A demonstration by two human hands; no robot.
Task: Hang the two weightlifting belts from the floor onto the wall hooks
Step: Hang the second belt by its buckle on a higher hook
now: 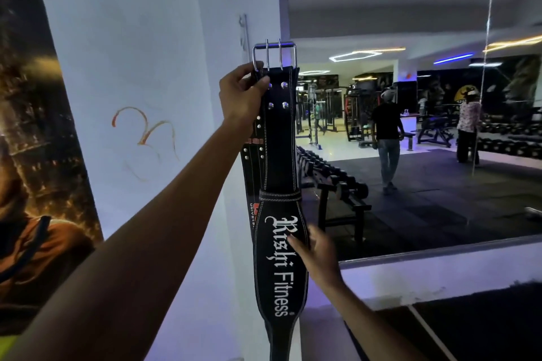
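A black weightlifting belt [280, 155] with white lettering hangs upright in front of the white wall, its silver buckle [274, 54] at the top. My left hand [242, 94] grips it just below the buckle. My right hand [315, 255] rests flat on the wide lower part, fingers apart. Behind it a second black belt [252, 161] with red markings hangs against the wall. A metal wall hook [242, 31] sits above and left of the buckle, apart from it.
A large wall mirror [440, 97] to the right reflects a dumbbell rack [331, 182], gym machines and two people. A dark poster [32, 155] covers the wall at left. Black floor mat lies at lower right.
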